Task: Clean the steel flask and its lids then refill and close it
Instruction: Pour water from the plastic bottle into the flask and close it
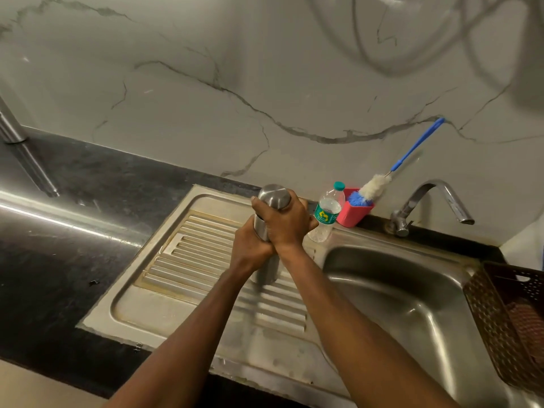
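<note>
At the far left, a steel pipe [11, 125] stands on the dark bench [59, 231], which runs along under the marbled wall. A steel sink unit is set into the bench, and its ribbed drainboard [176, 290] takes up the left part.

The steel flask [273, 195] stands upright on the drainboard, towards its far right side, with its foot on the ribs. The left hand [250, 248] grips the middle of the flask from the left, its fingers curled round the body and mostly hidden behind it. The right hand [282, 222] sits just above and touches the left one. Its fingers [259, 205] are wrapped round the upper part of the flask below the domed top, which shows above the knuckles. Both hands are clamped on the flask, and only its top, a strip between the hands and its lower end show.

Just right of the flask, a clear plastic water bottle [326, 213] with a green cap and label stands at the far edge of the sink unit. Beside it is a red holder [354, 214] with a bottle brush [376, 187] in it, the blue handle leaning on the wall. Further right, a steel tap [432, 198] bends over the sink basin [397, 284]. A brown perforated basket [506, 319] sits at the right edge.
</note>
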